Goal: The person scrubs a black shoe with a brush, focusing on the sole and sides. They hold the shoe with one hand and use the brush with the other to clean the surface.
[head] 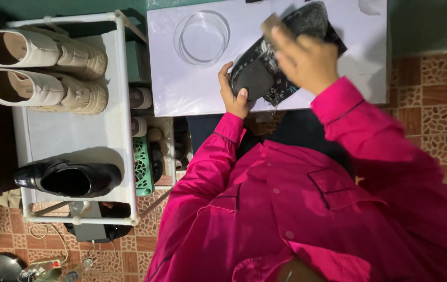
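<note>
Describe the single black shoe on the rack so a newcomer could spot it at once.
Start at the white rack left of the white table. On its top shelf lies the black shoe, alone at the near end; the beige pair sits at the far end.

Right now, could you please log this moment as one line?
left hand: steadies black shoe | right hand: holds brush on shoe | beside: clear bowl

Black shoe [257, 78] under left hand [235, 96]: matt, dusty-looking sole, upper hard to read. Brush [281, 23] in right hand [304, 60]: pale wooden back, blurred. Bowl [201, 37]: clear glass or plastic, smooth. Table top [181, 89]: white, smooth, slight sheen. Shirt [296, 209]: pink cloth, satiny. Cream shoes [35, 68]: soft quilted upper, rough woven sole. Black shoe on rack [69, 178]: glossy leather look. Floor [438, 104]: pebble-patterned tile.
</note>
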